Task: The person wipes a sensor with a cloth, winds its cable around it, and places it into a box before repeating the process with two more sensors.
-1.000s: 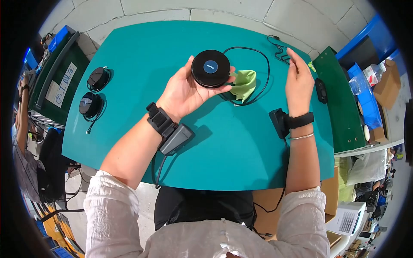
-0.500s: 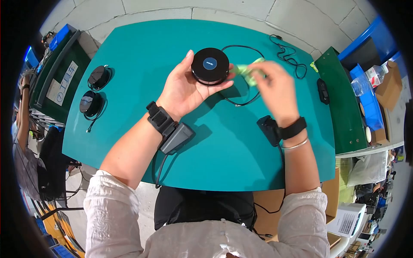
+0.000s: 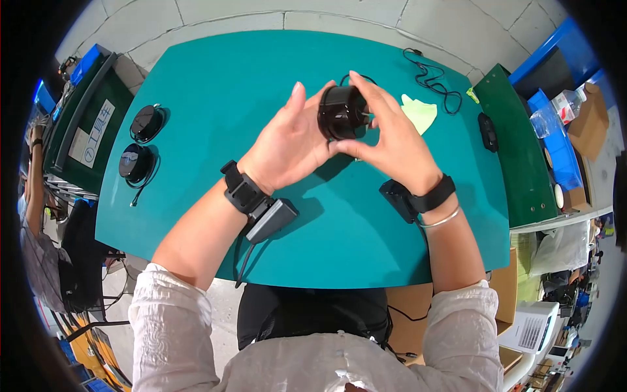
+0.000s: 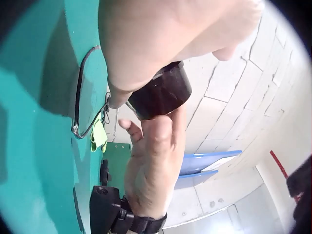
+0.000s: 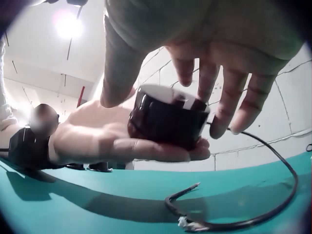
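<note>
A black, glossy cylindrical device (image 3: 341,112) is held up above the green table (image 3: 228,85), turned on its side toward the right in the head view. My left hand (image 3: 281,147) carries it from the left, with straight fingers under it in the right wrist view and the thumb standing away. From the right, my right hand (image 3: 398,140) grips it with the thumb on the near edge and the fingers around the far side. A black cable (image 5: 287,195) loops on the table behind it. The light green cloth (image 3: 419,114) lies just beyond my right hand.
Two similar black devices (image 3: 147,123) with cables rest at the table's left side. A thin black cable (image 3: 431,81) lies at the far right, and a small black object (image 3: 487,132) sits near the right edge. Green cabinets (image 3: 81,124) flank the table.
My right hand moved in from the right, shifted the green cloth rightward and let it go, then took hold of the device. The device has turned from label facing up onto its side.
</note>
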`<state>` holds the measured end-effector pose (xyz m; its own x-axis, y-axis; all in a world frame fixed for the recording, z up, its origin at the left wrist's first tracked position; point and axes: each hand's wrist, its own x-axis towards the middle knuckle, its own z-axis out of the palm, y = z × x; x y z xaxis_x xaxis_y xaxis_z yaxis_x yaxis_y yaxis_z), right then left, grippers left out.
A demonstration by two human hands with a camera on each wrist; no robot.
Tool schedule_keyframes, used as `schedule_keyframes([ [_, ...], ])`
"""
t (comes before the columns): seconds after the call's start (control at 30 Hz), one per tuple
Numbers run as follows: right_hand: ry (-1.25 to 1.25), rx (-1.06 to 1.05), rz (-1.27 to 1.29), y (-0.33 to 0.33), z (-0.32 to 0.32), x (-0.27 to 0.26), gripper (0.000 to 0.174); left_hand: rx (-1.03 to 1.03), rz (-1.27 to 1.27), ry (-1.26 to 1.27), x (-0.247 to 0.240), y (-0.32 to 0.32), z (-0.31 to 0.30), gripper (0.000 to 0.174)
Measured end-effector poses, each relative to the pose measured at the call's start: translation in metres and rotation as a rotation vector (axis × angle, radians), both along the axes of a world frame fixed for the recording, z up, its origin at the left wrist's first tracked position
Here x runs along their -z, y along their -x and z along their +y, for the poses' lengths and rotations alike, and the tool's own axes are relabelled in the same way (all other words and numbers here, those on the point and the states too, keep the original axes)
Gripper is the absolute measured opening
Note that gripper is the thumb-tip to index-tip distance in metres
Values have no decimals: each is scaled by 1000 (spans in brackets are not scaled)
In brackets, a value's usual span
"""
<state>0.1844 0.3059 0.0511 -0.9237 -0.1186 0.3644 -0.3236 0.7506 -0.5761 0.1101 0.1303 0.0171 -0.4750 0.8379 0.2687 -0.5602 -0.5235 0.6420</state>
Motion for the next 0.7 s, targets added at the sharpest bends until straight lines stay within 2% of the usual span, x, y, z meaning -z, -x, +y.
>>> schedule_keyframes([
  [0.13, 126, -122, 83, 10, 19, 9, 87, -33, 77, 25, -8, -5, -5, 82],
  [0.2, 278, -247, 110, 11, 26, 9, 89, -6, 96, -4, -12, 0, -9, 84],
  [0.47, 227, -238, 280, 10, 20, 8, 87, 2, 136, -21, -13, 4, -12, 87],
  [0.7, 35, -202, 448, 7, 16, 2, 85, -23, 154, -28, -16, 1, -10, 90],
])
